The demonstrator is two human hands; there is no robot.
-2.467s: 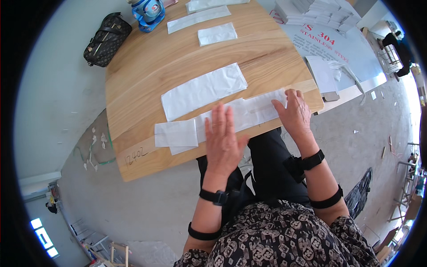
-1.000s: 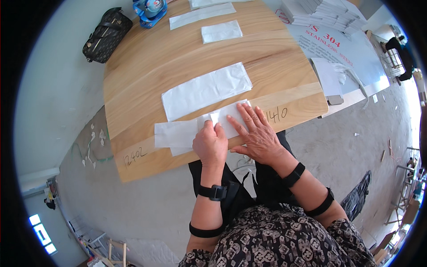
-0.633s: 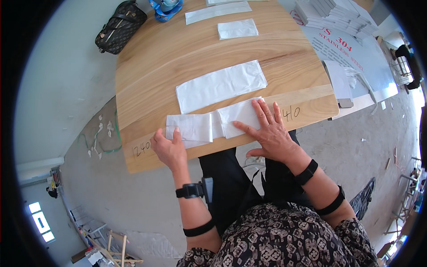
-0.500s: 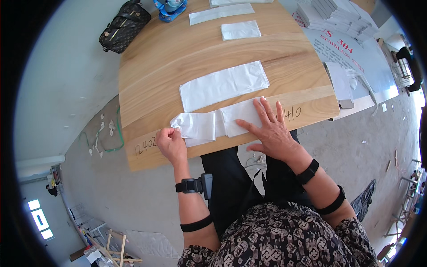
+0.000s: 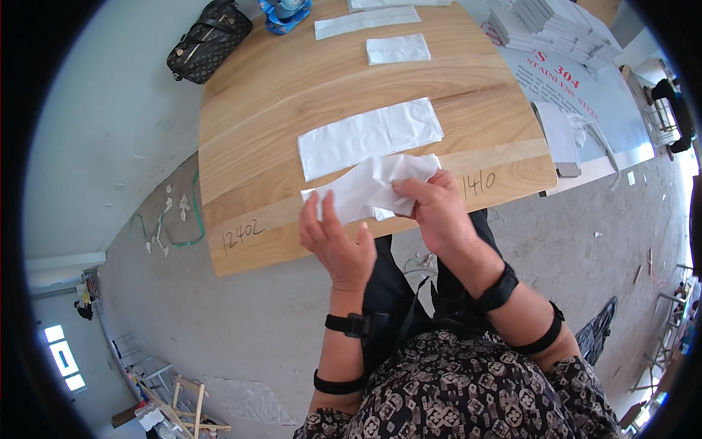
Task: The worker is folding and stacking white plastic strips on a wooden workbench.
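I have both hands, left hand (image 5: pixel 333 234) and right hand (image 5: pixel 435 208), pinching the crumpled white cloth (image 5: pixel 376 186); loose folds could slip off the table edge (image 5: pixel 292 249).

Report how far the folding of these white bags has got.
Done, it seems: a small folded white piece lies flat at the far end of the wooden table. In hand: the left hand and right hand bunch a crumpled white bag at the near edge. Left: a flat unfolded bag and a long strip beyond.
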